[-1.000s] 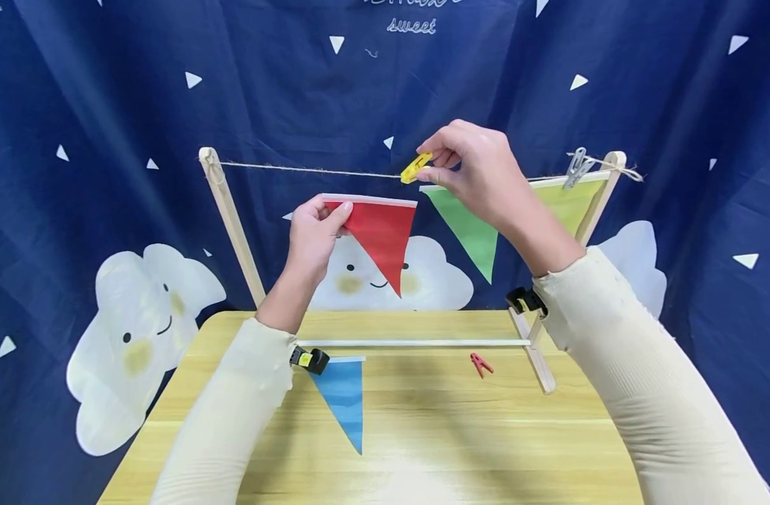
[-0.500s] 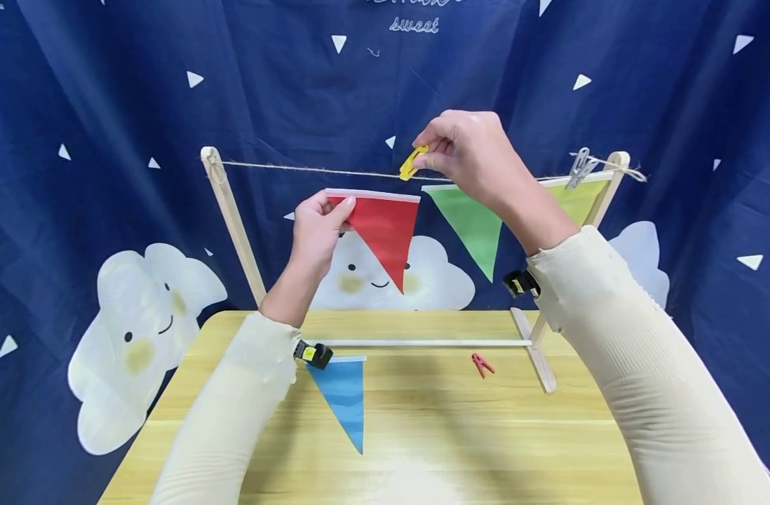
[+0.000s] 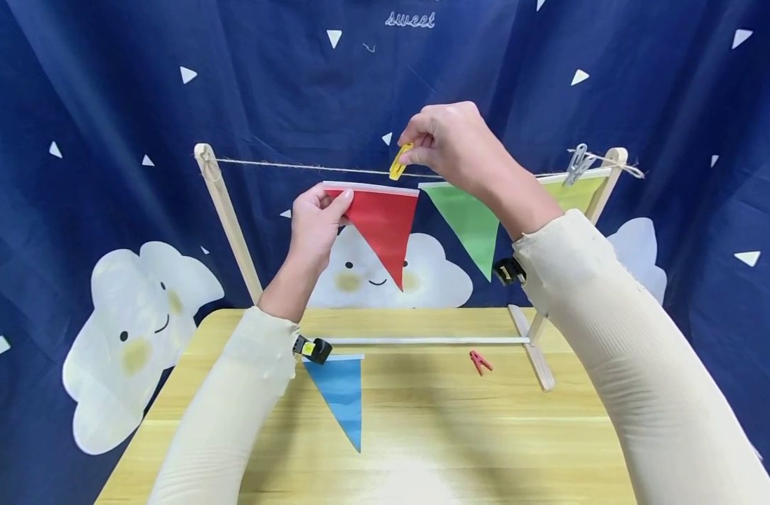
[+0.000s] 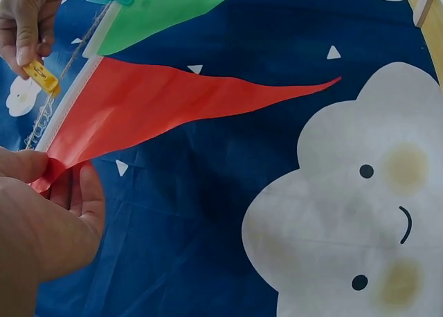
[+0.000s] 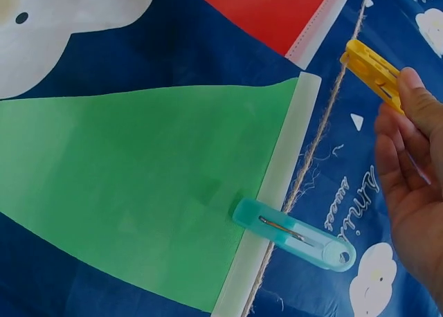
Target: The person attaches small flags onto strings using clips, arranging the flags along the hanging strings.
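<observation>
My left hand (image 3: pixel 317 223) pinches the red triangular flag (image 3: pixel 385 221) by the left end of its white top edge, just below the twine (image 3: pixel 296 166). Between thumb and fingers my right hand (image 3: pixel 454 144) holds a yellow clothespin (image 3: pixel 397 163), whose tip meets the twine in the right wrist view. Beside the red flag hangs a green flag (image 3: pixel 463 217), fixed to the twine by a teal clothespin (image 5: pixel 294 234); the right arm hides part of it in the head view. A yellow flag (image 3: pixel 571 195) hangs farther right under a grey clothespin (image 3: pixel 576 165).
A wooden frame with a left post (image 3: pixel 230 217) and a right post (image 3: pixel 602 189) carries the twine. On the table (image 3: pixel 486 435) lie a blue flag (image 3: pixel 342 396), partly behind the left wrist camera, and a red clothespin (image 3: pixel 480 362). A dark blue curtain (image 3: pixel 284 77) hangs behind.
The red flag has risen slightly in my left hand, closer to the twine. My right hand has moved a little left and up, with the yellow clothespin turning more upright.
</observation>
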`<state>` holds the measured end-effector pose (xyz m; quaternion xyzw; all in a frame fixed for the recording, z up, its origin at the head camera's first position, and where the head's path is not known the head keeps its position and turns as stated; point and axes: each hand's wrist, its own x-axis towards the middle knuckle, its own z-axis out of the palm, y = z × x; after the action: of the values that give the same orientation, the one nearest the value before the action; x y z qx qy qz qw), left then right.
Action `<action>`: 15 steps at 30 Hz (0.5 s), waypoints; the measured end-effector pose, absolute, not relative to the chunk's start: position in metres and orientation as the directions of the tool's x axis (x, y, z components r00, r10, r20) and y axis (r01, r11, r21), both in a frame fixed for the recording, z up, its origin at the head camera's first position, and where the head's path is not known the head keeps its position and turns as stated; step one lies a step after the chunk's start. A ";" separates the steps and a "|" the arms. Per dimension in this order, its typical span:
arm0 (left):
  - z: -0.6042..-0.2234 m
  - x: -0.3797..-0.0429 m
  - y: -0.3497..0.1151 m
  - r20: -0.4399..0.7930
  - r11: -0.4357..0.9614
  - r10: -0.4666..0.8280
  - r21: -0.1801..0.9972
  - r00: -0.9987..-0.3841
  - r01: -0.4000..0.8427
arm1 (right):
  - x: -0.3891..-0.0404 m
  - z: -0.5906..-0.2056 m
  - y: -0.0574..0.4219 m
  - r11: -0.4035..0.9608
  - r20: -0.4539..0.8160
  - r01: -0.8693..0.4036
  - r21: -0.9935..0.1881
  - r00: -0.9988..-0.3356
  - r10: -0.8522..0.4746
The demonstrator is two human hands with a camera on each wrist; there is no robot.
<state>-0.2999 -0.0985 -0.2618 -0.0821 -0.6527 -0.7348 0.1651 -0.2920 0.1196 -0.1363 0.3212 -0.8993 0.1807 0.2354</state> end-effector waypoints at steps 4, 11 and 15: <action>-0.261 -0.302 -0.098 0.337 -0.087 -0.143 0.932 -0.931 0.351 | -0.293 -0.136 0.115 0.734 0.524 -0.659 -0.165 -0.689 -0.500; -0.261 -0.305 -0.096 0.321 -0.121 -0.155 0.933 -0.934 0.340 | -0.298 -0.137 0.111 0.750 0.492 -0.646 -0.145 -0.704 -0.511; -0.259 -0.306 -0.093 0.325 -0.135 -0.166 0.928 -0.931 0.348 | -0.300 -0.137 0.112 0.745 0.488 -0.653 -0.140 -0.700 -0.521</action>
<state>-0.3058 -0.0934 -0.2594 -0.0716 -0.6349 -0.7499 0.1716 -0.2996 0.1116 -0.1370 0.3228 -0.9091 0.1533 0.2140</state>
